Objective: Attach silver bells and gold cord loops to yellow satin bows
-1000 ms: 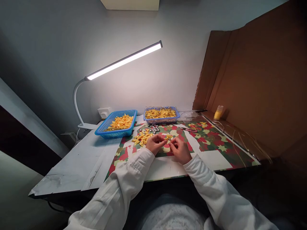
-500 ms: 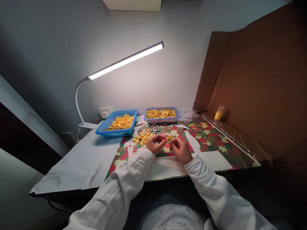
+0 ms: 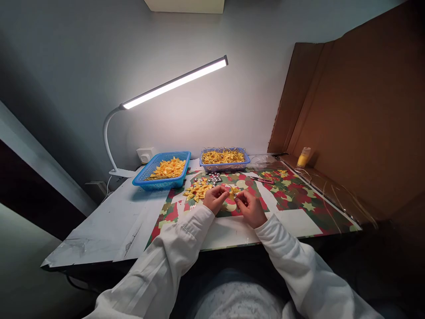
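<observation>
Between my two hands, over the patterned sheet, is a small yellow ribbon bow (image 3: 233, 190) with something small and shiny by it. My left hand (image 3: 214, 199) pinches the bow's left side between thumb and fingers. From the right, my right hand (image 3: 251, 209) has its fingertips closed at the bow's lower right edge; exactly what they grip is too small to make out. Just left of my left hand lies a pile of yellow bows (image 3: 195, 191). Small silver bell-like balls (image 3: 215, 178) are heaped behind it.
A blue basket (image 3: 137, 183) of yellow ribbon pieces stands back left. Behind my hands is a blue-purple basket (image 3: 226, 167) of gold-corded bows. Pink-handled snips (image 3: 264, 180) lie to the right, near a yellow bottle (image 3: 303, 158) and cardboard (image 3: 358, 110). A lamp (image 3: 175, 83) hangs over the table.
Both hands stay in nearly the same place around the bow. My left fingers have shifted slightly and the bow has turned a little.
</observation>
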`<state>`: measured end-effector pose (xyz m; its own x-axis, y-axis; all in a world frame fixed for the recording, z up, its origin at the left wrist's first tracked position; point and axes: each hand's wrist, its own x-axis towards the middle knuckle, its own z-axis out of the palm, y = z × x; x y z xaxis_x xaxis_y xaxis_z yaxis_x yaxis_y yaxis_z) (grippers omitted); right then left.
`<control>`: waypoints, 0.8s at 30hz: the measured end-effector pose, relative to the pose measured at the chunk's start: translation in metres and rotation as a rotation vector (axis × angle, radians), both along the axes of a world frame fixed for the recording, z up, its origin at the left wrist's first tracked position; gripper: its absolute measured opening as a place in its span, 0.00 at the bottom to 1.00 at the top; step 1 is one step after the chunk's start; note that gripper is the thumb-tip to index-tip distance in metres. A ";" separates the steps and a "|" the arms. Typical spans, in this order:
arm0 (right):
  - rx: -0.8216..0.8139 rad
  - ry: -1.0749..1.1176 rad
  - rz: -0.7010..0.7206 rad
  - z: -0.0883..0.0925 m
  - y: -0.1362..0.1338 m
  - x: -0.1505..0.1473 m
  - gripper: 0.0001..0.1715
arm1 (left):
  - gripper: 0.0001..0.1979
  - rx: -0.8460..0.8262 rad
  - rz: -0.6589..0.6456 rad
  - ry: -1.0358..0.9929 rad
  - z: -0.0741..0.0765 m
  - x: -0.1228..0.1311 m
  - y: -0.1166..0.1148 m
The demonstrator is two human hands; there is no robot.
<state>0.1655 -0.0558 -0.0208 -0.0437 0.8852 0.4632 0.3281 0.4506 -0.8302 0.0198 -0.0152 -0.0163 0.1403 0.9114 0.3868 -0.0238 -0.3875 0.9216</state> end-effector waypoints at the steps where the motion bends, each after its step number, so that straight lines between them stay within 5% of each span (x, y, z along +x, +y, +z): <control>1: 0.000 0.000 -0.001 0.000 0.000 0.000 0.10 | 0.12 -0.010 -0.004 -0.006 0.000 0.000 0.001; 24: 0.023 -0.015 -0.021 -0.001 -0.002 -0.002 0.09 | 0.13 -0.121 -0.059 -0.082 -0.002 0.002 0.004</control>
